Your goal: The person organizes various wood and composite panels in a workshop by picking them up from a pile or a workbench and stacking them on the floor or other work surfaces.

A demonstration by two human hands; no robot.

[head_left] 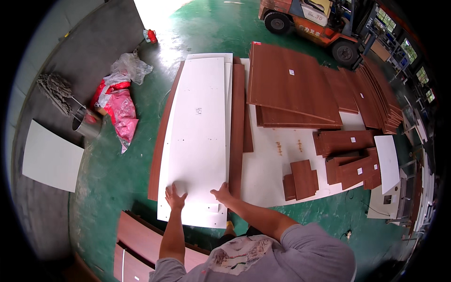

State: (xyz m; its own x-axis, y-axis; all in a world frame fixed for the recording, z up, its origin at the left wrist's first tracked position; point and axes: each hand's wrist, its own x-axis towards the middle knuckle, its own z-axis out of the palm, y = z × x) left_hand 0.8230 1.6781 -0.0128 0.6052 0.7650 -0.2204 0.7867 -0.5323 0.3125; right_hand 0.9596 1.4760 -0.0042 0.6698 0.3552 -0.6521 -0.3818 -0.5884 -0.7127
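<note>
A long white panel [199, 131] with small holes and a small label lies on top of a stack in front of me. Beneath it are more white panels [192, 216], their edges slightly out of line, and reddish-brown boards [164, 145] that show on both sides. My left hand [175, 197] rests on the near left part of the top panel, its fingers spread. At the panel's near right edge is my right hand [221, 193], its thumb stretched inward over the white surface. The other fingers of that hand are partly hidden along the edge.
Brown boards [291, 80] and smaller brown pieces [304, 179] lie on a white sheet [268, 174] to the right. An orange forklift [314, 28] stands at the far right. Plastic bags [123, 110], a metal bin [87, 123] and a mop [55, 91] are left. More boards [141, 239] lie near left.
</note>
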